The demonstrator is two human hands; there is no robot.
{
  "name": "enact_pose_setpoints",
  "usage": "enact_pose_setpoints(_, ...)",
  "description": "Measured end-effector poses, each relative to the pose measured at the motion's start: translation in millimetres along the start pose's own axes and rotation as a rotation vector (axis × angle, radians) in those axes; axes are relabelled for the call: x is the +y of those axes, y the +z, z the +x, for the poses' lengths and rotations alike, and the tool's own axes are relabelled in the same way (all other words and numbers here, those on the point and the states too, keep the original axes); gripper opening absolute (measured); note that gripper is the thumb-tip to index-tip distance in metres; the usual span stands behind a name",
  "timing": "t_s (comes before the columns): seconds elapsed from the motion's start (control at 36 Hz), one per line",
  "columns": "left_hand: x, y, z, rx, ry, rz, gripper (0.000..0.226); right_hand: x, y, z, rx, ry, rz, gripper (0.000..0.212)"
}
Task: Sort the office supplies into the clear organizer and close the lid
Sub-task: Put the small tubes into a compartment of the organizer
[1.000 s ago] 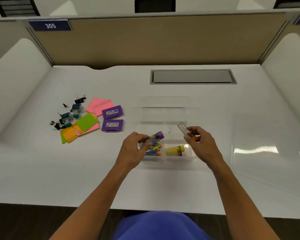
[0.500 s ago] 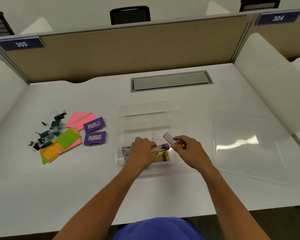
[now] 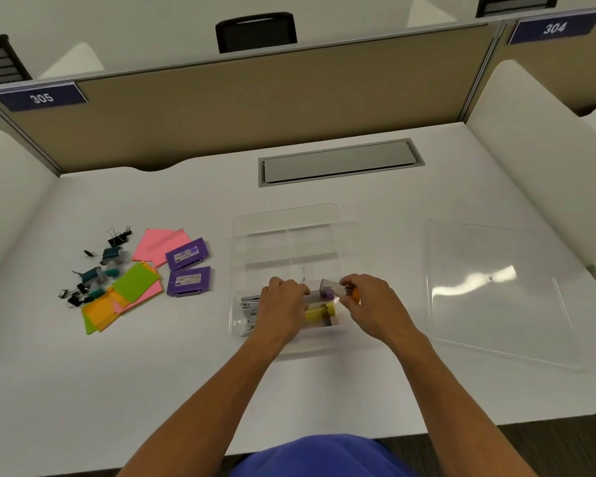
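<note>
Head view of a white desk bounded by a tan partition. The clear organizer sits open at centre, its far compartments showing no contents. In its near row, staplers lie in the left compartment, and a yellow-capped tube lies in the right one.

The left hand hovers over the near row, fingers curled around a clear tube with a purple cap. The right hand is just beside it, fingers pinching a clear tube with an orange cap. The two tubes meet or overlap above the near right compartment; whether they touch cannot be told.

The clear lid lies flat on the desk, to the right of the organizer and apart from it.

To the left of the organizer lie the unsorted supplies: two purple boxes nearest it, then pink, green and orange sticky notes in a loose overlapping pile, then black and teal binder clips scattered at the far left.

A grey cable cover is set into the desk behind the organizer.
</note>
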State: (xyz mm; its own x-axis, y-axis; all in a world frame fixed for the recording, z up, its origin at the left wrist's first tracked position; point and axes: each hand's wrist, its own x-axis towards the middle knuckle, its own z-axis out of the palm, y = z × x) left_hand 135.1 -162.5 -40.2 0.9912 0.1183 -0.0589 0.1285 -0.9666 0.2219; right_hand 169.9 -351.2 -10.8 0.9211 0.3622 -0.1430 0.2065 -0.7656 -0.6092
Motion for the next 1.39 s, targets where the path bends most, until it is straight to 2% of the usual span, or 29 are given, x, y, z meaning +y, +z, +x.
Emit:
enact_pose_setpoints(0.33,-15.8,-8.8,-11.2,0.099,-0.075,-0.225,0.024,-10.4,24.2,14.2,-0.014,-0.076,-0.235,0.026)
enact_pose_setpoints(0.58,-34.1,-10.2,-23.2,0.166,-0.117,-0.337,0.021,-14.0,39.0,17.5,-0.021,-0.13,-0.35,0.036)
enact_pose_setpoints(0.78,-49.7,-14.3,-33.3,0.183,-0.108,-0.356,0.022,-26.5,45.4,11.6,0.018,-0.108,-0.403,0.022)
enact_pose_setpoints(1.03,-71.5,-20.1,-48.9,0.176,-0.19,-0.384,0.029,-48.6,51.1,7.2,0.083,-0.095,-0.236,0.025)
enact_pose_setpoints(1.22,-97.2,-25.9,-67.3,0.223,-0.233,-0.383,0.028,-81.2,63.2,3.4,0.187,-0.167,-0.142,0.024)
enact_pose_setpoints(1.39,-125.3,-30.6,-83.6,0.26,-0.267,-0.377,0.027,-112.2,74.0,0.5,0.159,-0.214,-0.088,0.026)
